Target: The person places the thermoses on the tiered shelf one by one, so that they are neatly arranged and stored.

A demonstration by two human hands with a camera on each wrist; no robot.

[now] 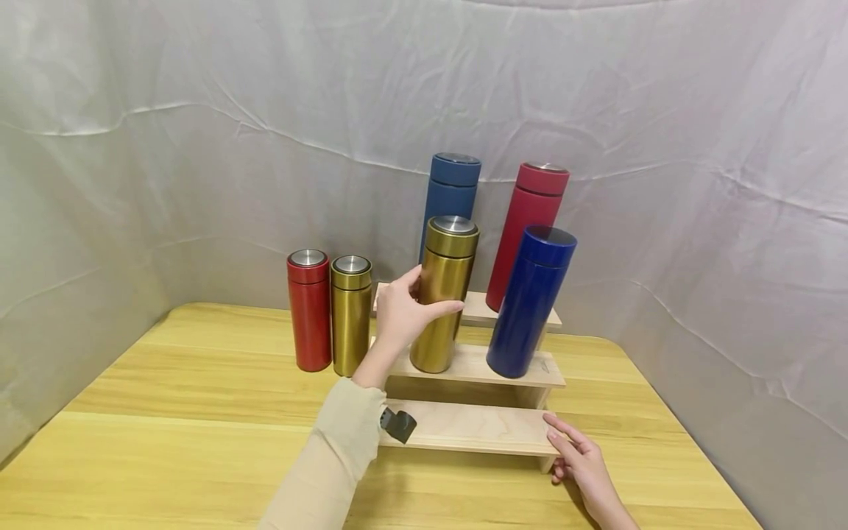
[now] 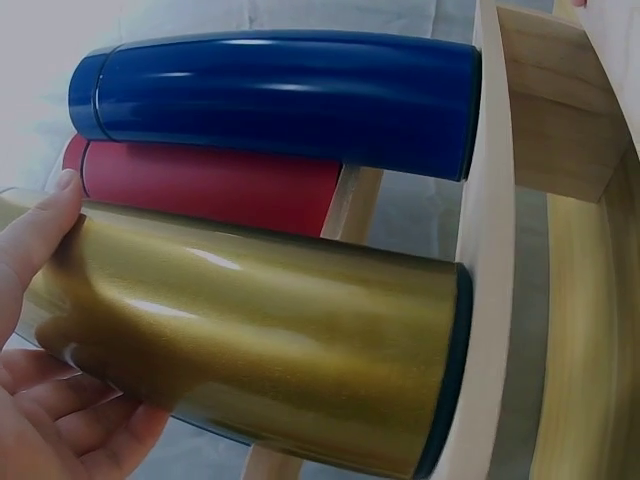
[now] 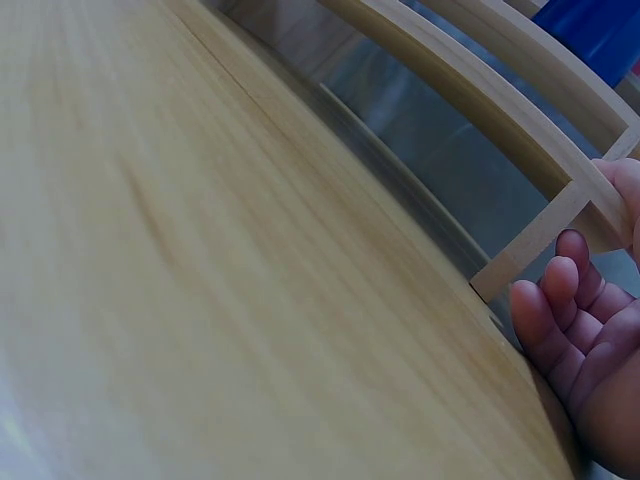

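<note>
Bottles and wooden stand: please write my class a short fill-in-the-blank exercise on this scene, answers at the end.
1. The left hand grips a shiny bottle whose colour is ____.
2. The dark blue bottle stands on the ____ step of the three-step wooden stand.
3. On the table, a smaller gold bottle stands beside a ____ one.
4. The right hand touches the stand's ____ step.

Missing words: gold; middle; red; lowest.

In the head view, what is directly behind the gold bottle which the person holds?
Behind the gold bottle is a blue bottle: its cap and upper body show; its lower part and what it rests on are covered.
</note>
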